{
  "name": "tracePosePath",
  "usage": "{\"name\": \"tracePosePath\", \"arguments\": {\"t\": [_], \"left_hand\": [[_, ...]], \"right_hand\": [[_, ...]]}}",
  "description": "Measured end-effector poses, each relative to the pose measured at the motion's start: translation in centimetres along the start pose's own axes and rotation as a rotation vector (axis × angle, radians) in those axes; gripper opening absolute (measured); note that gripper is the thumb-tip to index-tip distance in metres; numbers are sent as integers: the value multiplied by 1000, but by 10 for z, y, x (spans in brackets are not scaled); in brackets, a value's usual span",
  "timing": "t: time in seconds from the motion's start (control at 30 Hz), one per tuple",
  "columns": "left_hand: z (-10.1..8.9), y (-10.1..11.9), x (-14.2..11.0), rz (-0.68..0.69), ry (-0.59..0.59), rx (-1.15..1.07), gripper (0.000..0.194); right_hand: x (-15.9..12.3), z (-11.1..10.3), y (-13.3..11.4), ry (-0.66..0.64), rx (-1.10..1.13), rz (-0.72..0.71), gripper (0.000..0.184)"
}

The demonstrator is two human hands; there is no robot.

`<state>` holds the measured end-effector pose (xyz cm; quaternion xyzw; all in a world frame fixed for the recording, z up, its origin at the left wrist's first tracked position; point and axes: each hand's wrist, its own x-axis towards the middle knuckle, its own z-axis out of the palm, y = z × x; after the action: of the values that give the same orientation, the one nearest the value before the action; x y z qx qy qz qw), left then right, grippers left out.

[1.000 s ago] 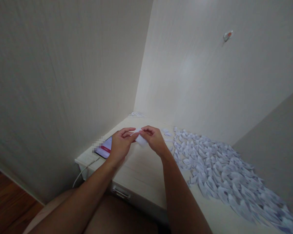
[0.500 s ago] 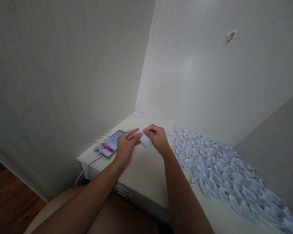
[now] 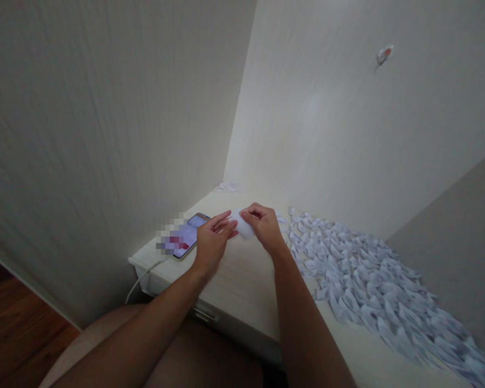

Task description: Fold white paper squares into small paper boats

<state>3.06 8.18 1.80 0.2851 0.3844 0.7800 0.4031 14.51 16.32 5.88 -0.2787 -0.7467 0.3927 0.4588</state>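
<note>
A brown wood floor (image 3: 20, 328) lies far to the left of a small white slip (image 3: 244, 230), thin and paper-like, which is held up over a pale worktop (image 3: 242, 285). Left of the slip and nearer the person, a white cable (image 3: 139, 278) hangs over the worktop's edge. Also left of the slip, a phone (image 3: 189, 237) lies with its screen lit lavender and red, partly covered by pixel blur. Just left of the slip, the left hand (image 3: 210, 240) grips its left edge with the thumb against the fingers. Beyond the slip, in the corner, sits a little cluster of white scraps (image 3: 229, 187). Just right of the slip, the right hand (image 3: 267, 229) pinches its upper right part between thumb and curled fingers. Farther right of the slip, a broad spread of curled white pieces (image 3: 364, 285) covers the worktop. High above and right of the slip, a small wall fitting (image 3: 383, 55) shows orange.
</note>
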Motion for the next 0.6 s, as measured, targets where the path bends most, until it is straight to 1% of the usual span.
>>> {"name": "tracePosePath", "arguments": {"t": [0.1, 0.17, 0.3, 0.4, 0.5, 0.6], "left_hand": [[0, -3, -1, -15, -22, 31, 56], [0, -5, -1, -3, -31, 39, 53], [2, -9, -1, 3, -73, 72, 40], [1, -13, 0, 21, -84, 90, 36], [0, -17, 1, -2, -133, 122, 29], [-1, -18, 0, -42, -136, 113, 33]], "right_hand": [[0, 0, 0, 1, 3, 3, 21], [0, 1, 0, -2, 16, 9, 21], [-1, 3, 1, 10, 18, 2, 21], [-1, 4, 3, 20, 25, 8, 22], [0, 4, 3, 44, 25, 13, 22], [0, 4, 3, 70, 14, 4, 21]]}}
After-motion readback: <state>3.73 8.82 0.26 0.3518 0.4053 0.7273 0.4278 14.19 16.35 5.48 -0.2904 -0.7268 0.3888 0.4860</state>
